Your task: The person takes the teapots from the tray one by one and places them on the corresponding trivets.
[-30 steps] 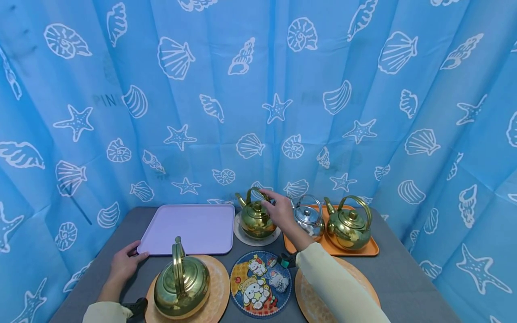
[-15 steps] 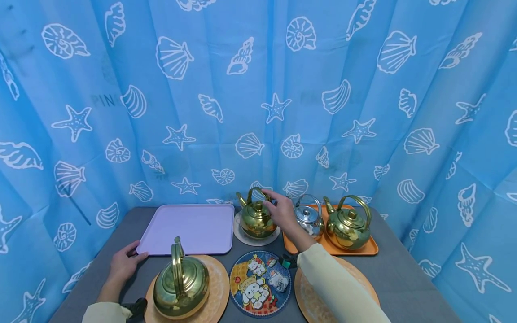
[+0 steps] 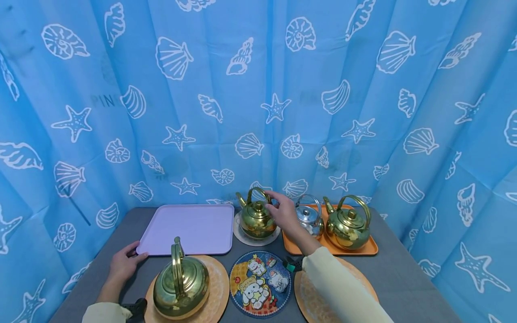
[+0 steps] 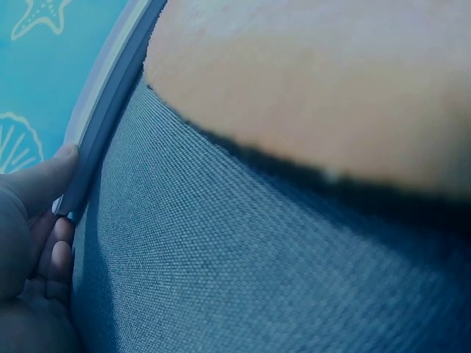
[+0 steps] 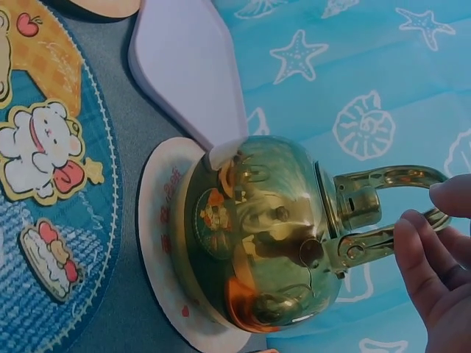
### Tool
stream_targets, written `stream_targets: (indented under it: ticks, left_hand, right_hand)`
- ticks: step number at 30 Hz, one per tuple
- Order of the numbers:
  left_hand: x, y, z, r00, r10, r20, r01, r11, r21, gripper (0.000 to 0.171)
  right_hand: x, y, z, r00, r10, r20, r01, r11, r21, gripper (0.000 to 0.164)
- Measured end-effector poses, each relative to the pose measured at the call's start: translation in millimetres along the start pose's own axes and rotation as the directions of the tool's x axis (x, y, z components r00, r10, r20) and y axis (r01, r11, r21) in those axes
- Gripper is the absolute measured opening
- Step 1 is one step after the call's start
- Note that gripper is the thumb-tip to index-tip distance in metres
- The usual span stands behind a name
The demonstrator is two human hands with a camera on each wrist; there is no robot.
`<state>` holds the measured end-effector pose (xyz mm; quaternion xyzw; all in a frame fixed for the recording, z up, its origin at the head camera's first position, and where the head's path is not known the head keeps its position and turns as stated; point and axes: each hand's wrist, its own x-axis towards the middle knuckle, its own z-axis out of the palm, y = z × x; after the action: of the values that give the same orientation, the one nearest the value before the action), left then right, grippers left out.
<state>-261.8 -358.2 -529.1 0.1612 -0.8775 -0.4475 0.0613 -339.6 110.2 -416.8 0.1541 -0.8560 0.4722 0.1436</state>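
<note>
A gold kettle (image 3: 256,222) stands on a small round pale mat (image 5: 163,220) at the back middle. The right hand (image 3: 282,211) has its thumb and fingers around the rear of the kettle's handle (image 5: 368,246), as the right wrist view shows. At the near left corner of a lilac tray (image 3: 190,229), the left hand (image 3: 123,264) pinches the rim, thumb above and fingers below. A larger gold kettle (image 3: 181,285) sits close to the left hand on a round wood-toned mat (image 3: 218,278).
An orange tray (image 3: 373,249) at the back right carries a silver kettle (image 3: 308,220) and another gold kettle (image 3: 349,229). A round cartoon mat (image 3: 260,285) lies in front. Under the right forearm is a second wood-toned mat (image 3: 303,291). Behind hangs a blue shell-print curtain (image 3: 258,112).
The right hand has slid slightly to the right along the kettle's handle, while the kettle has stayed in place. The left hand and lilac tray look unchanged.
</note>
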Motion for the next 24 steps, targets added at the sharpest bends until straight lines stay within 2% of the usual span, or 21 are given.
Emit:
stream_targets:
  ticks: [6, 13, 20, 24]
  left_hand:
    - [0.6, 0.3, 0.3, 1.0, -0.002, -0.005, 0.002, 1.0, 0.012, 0.067]
    - [2.2, 0.1, 1.0, 1.0, -0.011, -0.009, 0.011, 1.0, 0.003, 0.066]
    - [-0.3, 1.2, -0.2, 1.0, 0.004, -0.001, -0.004, 1.0, 0.012, 0.065]
    - [-1.4, 3.3, -1.4, 1.0, 0.015, 0.011, -0.015, 1.0, 0.015, 0.066]
  right_hand:
    - [-7.4, -2.6, -7.5, 1.0, -0.004, -0.006, 0.004, 0.997, -0.077, 0.042]
    - [-16.0, -3.5, -17.6, 0.993, -0.116, 0.002, 0.115, 0.98, -0.162, 0.039]
    - [-27.0, 2.9, -23.1, 0.963, -0.269, -0.025, 0.254, 0.932, -0.258, 0.035]
    - [-33.8, 6.7, -25.9, 0.944, -0.326, -0.054, 0.3, 0.914, -0.274, 0.033]
